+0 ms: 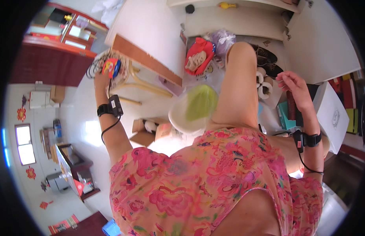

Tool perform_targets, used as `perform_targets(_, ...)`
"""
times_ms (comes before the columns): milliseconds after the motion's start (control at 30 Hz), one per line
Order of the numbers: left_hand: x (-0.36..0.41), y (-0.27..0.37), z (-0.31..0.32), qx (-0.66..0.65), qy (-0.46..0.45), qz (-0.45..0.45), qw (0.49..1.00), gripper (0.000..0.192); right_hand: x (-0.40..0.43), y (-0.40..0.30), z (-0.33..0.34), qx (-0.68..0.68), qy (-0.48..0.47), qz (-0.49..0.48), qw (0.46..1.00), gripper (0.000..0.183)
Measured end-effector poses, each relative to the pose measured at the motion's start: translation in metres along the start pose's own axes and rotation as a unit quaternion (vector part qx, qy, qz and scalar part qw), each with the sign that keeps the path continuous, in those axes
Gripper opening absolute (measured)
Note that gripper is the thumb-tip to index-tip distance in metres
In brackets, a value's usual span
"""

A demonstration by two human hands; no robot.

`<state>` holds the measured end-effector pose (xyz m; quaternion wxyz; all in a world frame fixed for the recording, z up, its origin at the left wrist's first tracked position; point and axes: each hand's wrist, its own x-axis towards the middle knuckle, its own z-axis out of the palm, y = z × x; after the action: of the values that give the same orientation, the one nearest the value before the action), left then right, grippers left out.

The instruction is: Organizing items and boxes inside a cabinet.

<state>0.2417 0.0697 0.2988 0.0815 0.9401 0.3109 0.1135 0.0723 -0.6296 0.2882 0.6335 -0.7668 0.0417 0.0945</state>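
Note:
My left hand (101,81) reaches out to a round stool (122,79) with a patterned seat. Its fingers overlap the near edge of a small red and blue cloth-like item (111,68) with a cartoon print; whether they grip it is unclear. Loops of black cable (94,67) lie by that hand. My right hand (293,85) is raised beside my knee, fingers loosely bent and apart, holding nothing. Below it are white-trimmed slippers (264,88), dark lace-up shoes (266,59) and a teal box (285,115).
An open cabinet (235,25) stands ahead, its left door (147,38) and right door (324,38) swung outward. A red cap-like item (197,69) holds a beige shoe (195,60). Near my knee are a green-and-white plastic basin (182,113), an open cardboard box (142,138) and a white box (332,118).

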Motion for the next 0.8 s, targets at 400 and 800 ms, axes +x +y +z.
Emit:
perform_targets(400,-0.179,-0.081,-0.067,-0.004,-0.224,0.140,0.965,0.047,0.000,0.014,-0.002,0.016,-0.009,0.038,0.999,0.026)
perform_targets(800,-0.223,0.062,-0.158,-0.277,-0.306,0.333,0.848,0.019,-0.008,-0.011,-0.003,0.040,0.029,-0.038,0.998,0.023)
